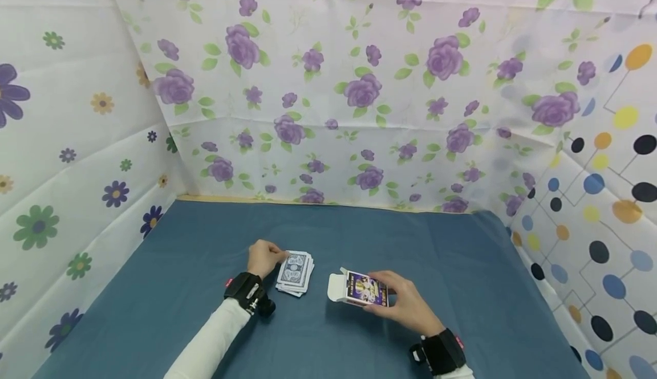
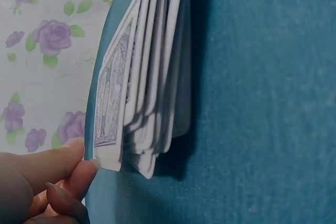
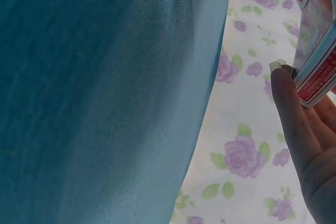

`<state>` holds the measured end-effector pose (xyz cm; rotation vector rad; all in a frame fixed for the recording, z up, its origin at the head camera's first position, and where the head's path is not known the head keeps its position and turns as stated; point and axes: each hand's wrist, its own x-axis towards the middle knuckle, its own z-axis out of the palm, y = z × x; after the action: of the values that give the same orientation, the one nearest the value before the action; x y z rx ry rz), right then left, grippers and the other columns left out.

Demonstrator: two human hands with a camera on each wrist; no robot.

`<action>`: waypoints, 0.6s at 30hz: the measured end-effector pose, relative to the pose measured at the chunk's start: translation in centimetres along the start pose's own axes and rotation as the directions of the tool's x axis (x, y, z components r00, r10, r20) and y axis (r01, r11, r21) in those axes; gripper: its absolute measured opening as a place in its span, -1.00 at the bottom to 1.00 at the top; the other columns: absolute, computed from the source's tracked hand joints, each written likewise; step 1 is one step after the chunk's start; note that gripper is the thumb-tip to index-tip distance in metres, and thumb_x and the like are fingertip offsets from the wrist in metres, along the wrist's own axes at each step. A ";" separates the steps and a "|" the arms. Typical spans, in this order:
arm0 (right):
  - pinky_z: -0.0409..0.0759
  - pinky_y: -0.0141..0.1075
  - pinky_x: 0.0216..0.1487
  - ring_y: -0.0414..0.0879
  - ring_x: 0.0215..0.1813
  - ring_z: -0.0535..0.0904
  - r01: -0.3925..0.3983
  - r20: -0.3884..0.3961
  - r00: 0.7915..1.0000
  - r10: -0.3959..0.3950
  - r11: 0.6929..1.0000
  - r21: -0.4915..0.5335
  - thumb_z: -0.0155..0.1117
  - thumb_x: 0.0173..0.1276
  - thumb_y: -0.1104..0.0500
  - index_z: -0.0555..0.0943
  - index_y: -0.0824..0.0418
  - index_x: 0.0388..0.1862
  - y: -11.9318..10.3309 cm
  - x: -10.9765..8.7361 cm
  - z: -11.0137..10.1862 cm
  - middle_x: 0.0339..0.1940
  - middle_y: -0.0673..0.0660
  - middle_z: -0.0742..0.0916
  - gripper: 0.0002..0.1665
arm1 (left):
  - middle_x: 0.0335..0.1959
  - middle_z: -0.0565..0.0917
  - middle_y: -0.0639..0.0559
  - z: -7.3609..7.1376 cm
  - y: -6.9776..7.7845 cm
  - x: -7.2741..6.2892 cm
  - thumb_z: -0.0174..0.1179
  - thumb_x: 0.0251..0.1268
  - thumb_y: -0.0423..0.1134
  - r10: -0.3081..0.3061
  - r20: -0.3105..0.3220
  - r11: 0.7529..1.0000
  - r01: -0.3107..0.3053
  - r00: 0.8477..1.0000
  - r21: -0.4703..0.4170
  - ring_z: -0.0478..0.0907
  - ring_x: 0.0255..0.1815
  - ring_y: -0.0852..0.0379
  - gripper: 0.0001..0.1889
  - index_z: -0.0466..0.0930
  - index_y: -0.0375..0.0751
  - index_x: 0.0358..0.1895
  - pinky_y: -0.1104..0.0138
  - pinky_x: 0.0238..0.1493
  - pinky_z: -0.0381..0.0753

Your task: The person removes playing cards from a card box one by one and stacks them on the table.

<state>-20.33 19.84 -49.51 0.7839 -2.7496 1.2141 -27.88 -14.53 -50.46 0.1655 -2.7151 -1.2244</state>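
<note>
A deck of playing cards [image 1: 295, 272] lies face down on the blue cloth, its edges uneven and the backs grey-blue. At its far left corner, my left hand [image 1: 264, 258] pinches the edge of the top card with thumb and forefinger. The left wrist view shows the stacked card edges [image 2: 144, 93] close up, next to the left hand [image 2: 50, 184]. Right of the deck, my right hand [image 1: 405, 304] grips a purple printed card box [image 1: 367, 289] above the cloth. The box's white end flap [image 1: 336, 286] hangs open toward the deck. Only part of the box [image 3: 317, 66] shows in the right wrist view.
A blue cloth [image 1: 215, 236] covers the table. Behind it hangs a white curtain with purple roses [image 1: 359, 91]. Printed sheets with flowers [image 1: 38, 225] and coloured dots [image 1: 613, 285] enclose the left and right sides. Each wrist wears a black camera band [image 1: 246, 290].
</note>
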 end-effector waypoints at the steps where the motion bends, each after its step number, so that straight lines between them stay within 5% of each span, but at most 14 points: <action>1: 0.62 -0.33 -0.07 -0.16 0.02 0.59 -0.001 0.001 1.000 0.001 1.000 0.002 0.43 0.10 -0.25 0.51 0.07 0.28 0.0 0.0 0.0 0.14 -0.01 0.62 -0.19 | -0.57 0.72 -0.13 0.0 0.0 -0.1 0.34 0.17 -0.31 0.003 -0.006 1.000 -0.003 1.000 0.001 0.57 -0.55 0.09 -0.85 0.76 -0.31 -0.48 0.30 -0.51 0.47; 5: 0.62 -0.33 -0.06 -0.17 0.02 0.58 -0.001 -0.005 1.000 0.001 1.000 -0.003 0.43 0.10 -0.25 0.51 0.05 0.28 0.0 0.2 0.0 0.15 -0.01 0.62 -0.20 | -0.53 0.71 -0.16 -0.6 1.1 -0.7 0.31 0.22 -0.26 0.028 -0.004 0.999 -0.028 1.000 -0.023 0.53 -0.58 0.13 -0.83 0.75 -0.31 -0.44 0.32 -0.51 0.44; 8: 0.62 -0.33 -0.07 -0.17 0.02 0.59 0.009 -0.015 1.000 -0.009 1.000 -0.013 0.45 0.09 -0.23 0.52 0.05 0.28 -0.1 0.3 -0.1 0.15 -0.01 0.62 -0.21 | -0.51 0.69 -0.16 -1.2 3.3 -2.3 0.28 0.28 -0.18 0.129 0.097 0.988 -0.119 0.987 -0.095 0.47 -0.60 0.14 -0.79 0.74 -0.27 -0.38 0.35 -0.50 0.39; 10: 0.62 -0.34 -0.08 -0.16 0.01 0.59 0.016 -0.021 1.000 -0.016 1.000 -0.018 0.45 0.09 -0.22 0.52 0.06 0.27 -0.2 0.4 -0.1 0.14 0.00 0.62 -0.21 | -0.50 0.67 -0.10 -1.3 5.1 -3.8 0.24 0.32 -0.14 0.239 0.219 0.967 -0.211 0.946 -0.144 0.44 -0.60 0.16 -0.79 0.74 -0.21 -0.35 0.36 -0.49 0.38; 14: 0.63 -0.34 -0.08 -0.16 0.02 0.60 0.041 -0.021 0.999 -0.041 0.999 -0.014 0.45 0.11 -0.20 0.52 0.08 0.27 -0.5 0.5 -0.1 0.14 0.00 0.62 -0.22 | -0.53 0.62 0.07 -0.7 8.1 -6.6 0.19 0.36 -0.12 0.420 0.391 0.907 -0.364 0.819 -0.212 0.41 -0.59 0.26 -0.79 0.72 -0.12 -0.36 0.42 -0.50 0.38; 16: 0.63 -0.33 -0.07 -0.16 0.02 0.60 0.052 -0.019 0.998 -0.052 0.999 -0.006 0.45 0.12 -0.19 0.51 0.09 0.28 -0.7 0.6 -0.1 0.14 0.00 0.62 -0.22 | -0.57 0.59 0.11 0.0 8.8 -7.5 0.18 0.37 -0.11 0.444 0.410 0.896 -0.390 0.796 -0.213 0.37 -0.62 0.31 -0.77 0.70 -0.10 -0.40 0.44 -0.52 0.36; 18: 0.63 -0.33 -0.07 -0.16 0.02 0.60 0.066 -0.018 0.998 -0.066 0.998 -0.008 0.45 0.13 -0.17 0.51 0.10 0.28 -0.9 0.7 -0.1 0.14 0.00 0.62 -0.23 | -0.60 0.55 0.14 0.7 9.2 -8.0 0.17 0.38 -0.08 0.444 0.411 0.896 -0.394 0.797 -0.204 0.34 -0.64 0.33 -0.74 0.66 -0.09 -0.45 0.44 -0.52 0.34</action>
<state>-20.55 19.10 -48.69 0.8508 -2.6893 1.1931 -20.48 -6.63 -44.83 -0.7953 -2.7948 -1.3907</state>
